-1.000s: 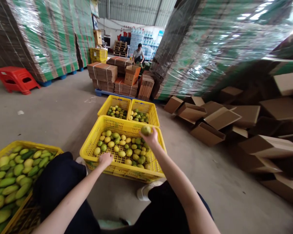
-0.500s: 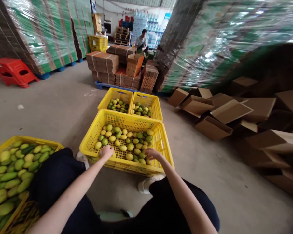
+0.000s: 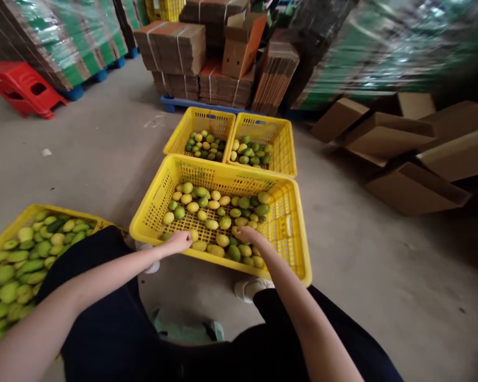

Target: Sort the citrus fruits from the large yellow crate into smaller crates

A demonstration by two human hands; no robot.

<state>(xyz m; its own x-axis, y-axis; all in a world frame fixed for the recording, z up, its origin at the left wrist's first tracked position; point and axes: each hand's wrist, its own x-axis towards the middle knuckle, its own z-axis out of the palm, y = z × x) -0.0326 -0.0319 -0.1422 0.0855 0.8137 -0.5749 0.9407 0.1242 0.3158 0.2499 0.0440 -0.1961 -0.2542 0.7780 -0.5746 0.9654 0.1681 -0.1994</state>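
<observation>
A large yellow plastic crate (image 3: 159, 193) stands in front of me with a loose layer of small green and yellow fruits (image 3: 212, 225), either lemons or small mangoes. Over its near edge, my left hand (image 3: 179, 241) is closed, the fingers curled inward. A yellow fruit (image 3: 193, 234) lies right at its fingertips; whatever the fist holds is hidden. My right hand (image 3: 247, 234) reaches into the crate from the right, its fingers bent around a yellow fruit (image 3: 236, 230) and partly hidden by the hand. Green fruits (image 3: 234, 253) lie just below that hand.
Two yellow crates (image 3: 199, 118) with similar fruit adjoin the far side. A fuller crate (image 3: 8, 233) of greener fruit stands by my left leg. Bundled flat cartons (image 3: 171, 48) lie on a blue pallet beyond, open cardboard boxes (image 3: 390, 135) at right, a red stool (image 3: 24, 87) at left.
My view has tilted down, so the crates look closer and the person at the back is out of sight. My right hand has moved farther into the crate; the left stays closed near the edge.
</observation>
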